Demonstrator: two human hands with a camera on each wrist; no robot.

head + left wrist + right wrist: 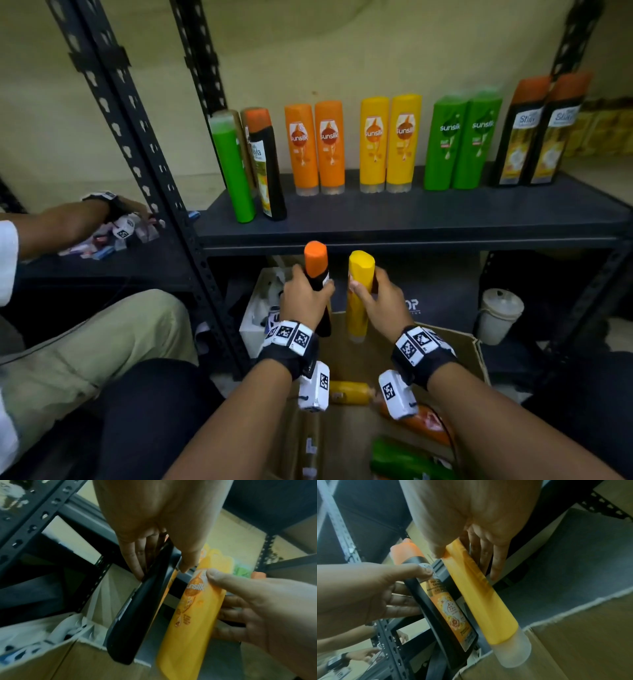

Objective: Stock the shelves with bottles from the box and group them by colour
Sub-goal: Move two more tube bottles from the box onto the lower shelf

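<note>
My left hand (306,294) grips a black bottle with an orange cap (317,270), held upright above the cardboard box (472,346). My right hand (375,298) grips a yellow bottle (359,301) beside it, cap end down. Both sit just below the front edge of the dark shelf (411,219). In the left wrist view the black bottle (137,615) is pinched by fingers (135,555), with the yellow bottle (192,615) to its right. The right wrist view shows the yellow bottle (481,599) and black bottle (443,601) side by side.
On the shelf stand pairs of orange (315,147), yellow (390,144), green (462,140) and black bottles (537,133), plus a green (233,168) and a black one (269,164) at left. More bottles (349,392) lie in the box. Another person's hand (116,209) works at left.
</note>
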